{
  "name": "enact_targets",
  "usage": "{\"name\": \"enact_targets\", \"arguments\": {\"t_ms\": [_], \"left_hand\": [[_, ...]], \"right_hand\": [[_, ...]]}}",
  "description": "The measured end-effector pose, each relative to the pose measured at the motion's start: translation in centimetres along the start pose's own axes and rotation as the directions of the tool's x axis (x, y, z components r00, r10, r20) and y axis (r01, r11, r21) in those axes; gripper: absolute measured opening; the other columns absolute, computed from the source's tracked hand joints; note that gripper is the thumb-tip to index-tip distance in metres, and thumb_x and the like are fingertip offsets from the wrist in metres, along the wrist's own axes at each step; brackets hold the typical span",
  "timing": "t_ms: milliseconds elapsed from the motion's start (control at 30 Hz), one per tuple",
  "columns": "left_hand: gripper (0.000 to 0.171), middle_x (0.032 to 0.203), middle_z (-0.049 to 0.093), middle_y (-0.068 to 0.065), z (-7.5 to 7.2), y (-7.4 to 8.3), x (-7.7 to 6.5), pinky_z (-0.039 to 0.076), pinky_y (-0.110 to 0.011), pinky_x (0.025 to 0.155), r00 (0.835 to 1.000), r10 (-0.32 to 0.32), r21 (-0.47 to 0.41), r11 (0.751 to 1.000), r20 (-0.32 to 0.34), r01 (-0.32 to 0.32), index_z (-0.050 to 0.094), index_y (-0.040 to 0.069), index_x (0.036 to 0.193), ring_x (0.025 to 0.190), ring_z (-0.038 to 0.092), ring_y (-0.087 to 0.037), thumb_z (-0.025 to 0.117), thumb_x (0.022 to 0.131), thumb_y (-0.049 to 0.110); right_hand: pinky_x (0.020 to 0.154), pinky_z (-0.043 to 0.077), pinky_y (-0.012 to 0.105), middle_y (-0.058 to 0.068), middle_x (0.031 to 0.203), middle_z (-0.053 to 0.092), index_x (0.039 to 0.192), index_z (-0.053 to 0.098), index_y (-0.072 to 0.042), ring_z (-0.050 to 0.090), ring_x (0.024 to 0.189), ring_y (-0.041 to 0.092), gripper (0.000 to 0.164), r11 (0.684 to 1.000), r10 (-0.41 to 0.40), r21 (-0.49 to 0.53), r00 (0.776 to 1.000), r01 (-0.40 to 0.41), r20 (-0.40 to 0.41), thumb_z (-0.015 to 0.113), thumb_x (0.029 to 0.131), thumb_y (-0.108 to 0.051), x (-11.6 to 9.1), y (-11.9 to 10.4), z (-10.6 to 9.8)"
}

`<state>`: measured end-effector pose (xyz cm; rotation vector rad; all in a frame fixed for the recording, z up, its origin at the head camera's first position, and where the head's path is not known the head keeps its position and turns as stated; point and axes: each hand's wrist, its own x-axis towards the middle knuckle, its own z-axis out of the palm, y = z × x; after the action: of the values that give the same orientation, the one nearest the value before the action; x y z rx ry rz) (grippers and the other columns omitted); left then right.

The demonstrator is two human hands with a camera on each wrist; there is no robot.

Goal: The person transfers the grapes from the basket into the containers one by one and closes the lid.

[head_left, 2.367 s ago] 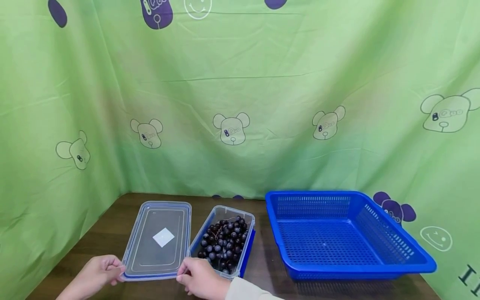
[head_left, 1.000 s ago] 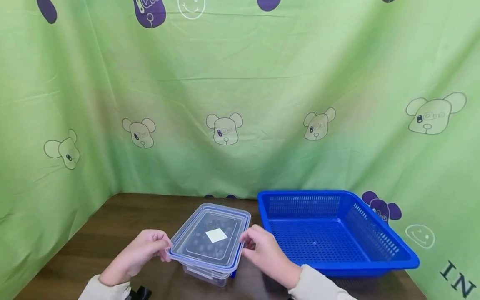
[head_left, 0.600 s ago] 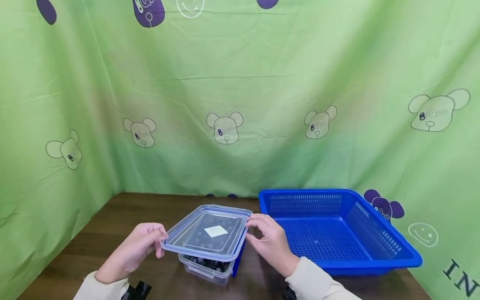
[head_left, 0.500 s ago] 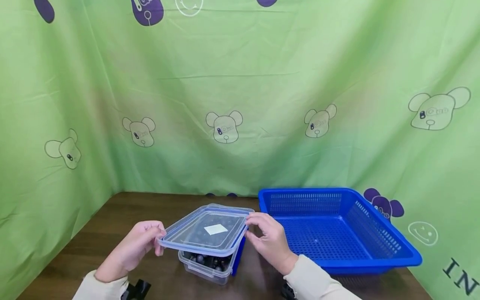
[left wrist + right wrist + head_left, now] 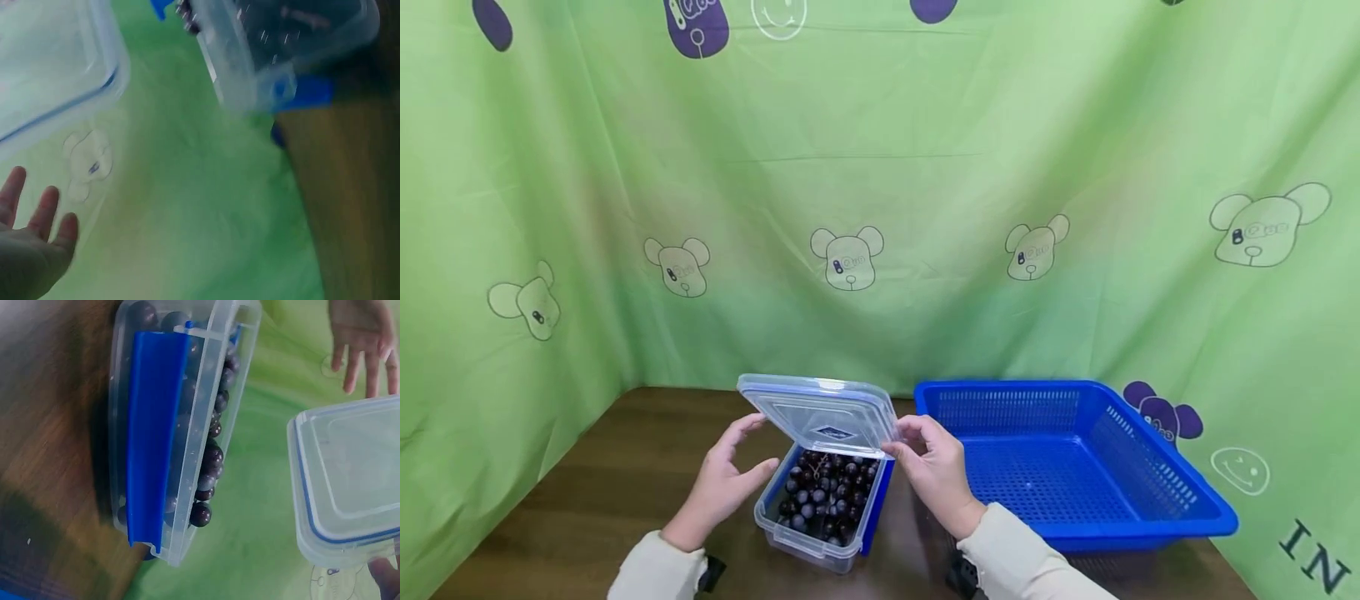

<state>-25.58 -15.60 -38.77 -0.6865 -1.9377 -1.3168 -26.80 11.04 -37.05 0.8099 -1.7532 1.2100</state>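
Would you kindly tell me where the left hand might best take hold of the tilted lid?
I'd suggest pinching the lid by its left rim, from the left: it slants up above the container, the left hand is spread beside it, and the right hand holds the right-hand edge.

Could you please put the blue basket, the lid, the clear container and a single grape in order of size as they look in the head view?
1. Blue basket
2. Lid and clear container: too alike to rank, since the tilted lid hides the container's far end
3. Single grape
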Motion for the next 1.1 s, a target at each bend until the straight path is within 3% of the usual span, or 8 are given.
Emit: {"name": "enact_targets", "arguments": {"t_ms": [133, 267, 400, 633, 733, 833, 1033, 1100], "left_hand": [[0.054, 0.110, 0.066, -0.007, 1.3, -0.6, -0.3, 0.039, -0.013, 0.088, 0.998, 0.022, -0.015, 1.000, -0.054, -0.022, 0.054, -0.012, 0.119, 0.104, 0.055, 0.000, 0.071, 0.069, -0.017], [0.046, 0.106, 0.062, 0.016, 2.1, -0.8, -0.7, 0.041, -0.011, 0.084, 0.987, 0.064, -0.025, 0.997, -0.150, -0.069, 0.056, -0.016, 0.110, 0.095, 0.056, 0.003, 0.069, 0.066, -0.021], [0.042, 0.100, 0.063, 0.022, 2.7, -0.6, -0.6, 0.046, -0.011, 0.076, 0.969, 0.059, -0.083, 0.993, -0.240, -0.081, 0.054, -0.019, 0.106, 0.087, 0.060, 0.006, 0.066, 0.066, -0.027], [0.037, 0.095, 0.069, -0.024, 3.1, -0.2, 1.1, 0.049, -0.010, 0.067, 0.943, -0.112, -0.069, 0.993, -0.313, 0.096, 0.059, -0.017, 0.112, 0.079, 0.061, 0.009, 0.068, 0.076, -0.017], [0.036, 0.094, 0.068, -0.029, 3.0, -0.1, 1.9, 0.049, -0.010, 0.064, 0.942, -0.182, -0.048, 0.983, -0.281, 0.175, 0.063, -0.015, 0.113, 0.074, 0.059, 0.008, 0.071, 0.078, -0.011], [0.034, 0.092, 0.069, -0.026, 2.7, 0.0, 2.4, 0.049, -0.011, 0.060, 0.940, -0.268, -0.017, 0.963, -0.212, 0.271, 0.065, -0.013, 0.110, 0.071, 0.062, 0.002, 0.074, 0.078, -0.004], [0.033, 0.091, 0.071, -0.022, 1.9, 0.1, 3.1, 0.054, -0.022, 0.063, 0.887, -0.458, 0.095, 0.882, -0.058, 0.462, 0.069, -0.008, 0.108, 0.081, 0.071, -0.027, 0.076, 0.081, 0.009], [0.033, 0.092, 0.070, -0.022, 1.8, 0.0, 3.2, 0.056, -0.027, 0.065, 0.868, -0.495, 0.102, 0.862, -0.035, 0.496, 0.069, -0.009, 0.108, 0.083, 0.070, -0.029, 0.076, 0.081, 0.010]], "right_hand": [[0.057, 0.049, 0.016, 0.014, 0.073, 0.063, 0.086, 0.063, 0.004, 0.059, 0.066, 0.001, 0.029, 0.994, 0.094, 0.064, 0.995, -0.092, -0.018, 0.076, 0.063, 0.017, -0.5, -0.3, 0.3], [0.060, 0.051, 0.016, 0.015, 0.076, 0.064, 0.087, 0.063, 0.005, 0.061, 0.071, 0.000, 0.029, 0.989, 0.118, 0.094, 0.993, -0.117, 0.000, 0.076, 0.063, 0.016, -0.9, -0.6, 0.6], [0.063, 0.051, 0.017, 0.015, 0.078, 0.065, 0.090, 0.063, 0.006, 0.061, 0.074, 0.001, 0.029, 0.977, 0.176, 0.119, 0.984, -0.177, 0.018, 0.076, 0.066, 0.015, -0.9, -0.9, 0.8], [0.066, 0.052, 0.020, 0.018, 0.084, 0.065, 0.107, 0.061, 0.009, 0.063, 0.076, 0.003, 0.031, 0.937, 0.310, 0.157, 0.950, -0.311, 0.036, 0.070, 0.078, 0.010, 0.1, -1.0, 1.2], [0.062, 0.052, 0.021, 0.019, 0.086, 0.065, 0.114, 0.061, 0.011, 0.062, 0.071, 0.003, 0.035, 0.907, 0.393, 0.139, 0.917, -0.398, 0.064, 0.069, 0.081, 0.007, 0.4, -0.9, 1.1], [0.057, 0.054, 0.028, 0.020, 0.089, 0.064, 0.121, 0.058, 0.013, 0.060, 0.065, 0.004, 0.042, 0.850, 0.495, 0.137, 0.861, -0.508, 0.116, 0.070, 0.082, 0.005, 0.5, -0.7, 0.9], [0.051, 0.055, 0.040, 0.016, 0.091, 0.061, 0.127, 0.052, 0.015, 0.061, 0.061, 0.013, 0.053, 0.742, 0.637, 0.079, 0.738, -0.665, 0.223, 0.073, 0.080, 0.003, -0.3, -0.6, 0.9], [0.050, 0.055, 0.040, 0.015, 0.094, 0.058, 0.131, 0.048, 0.015, 0.063, 0.063, 0.016, 0.058, 0.703, 0.665, 0.082, 0.694, -0.707, 0.278, 0.073, 0.079, 0.003, -0.4, -0.7, 0.9]]}}
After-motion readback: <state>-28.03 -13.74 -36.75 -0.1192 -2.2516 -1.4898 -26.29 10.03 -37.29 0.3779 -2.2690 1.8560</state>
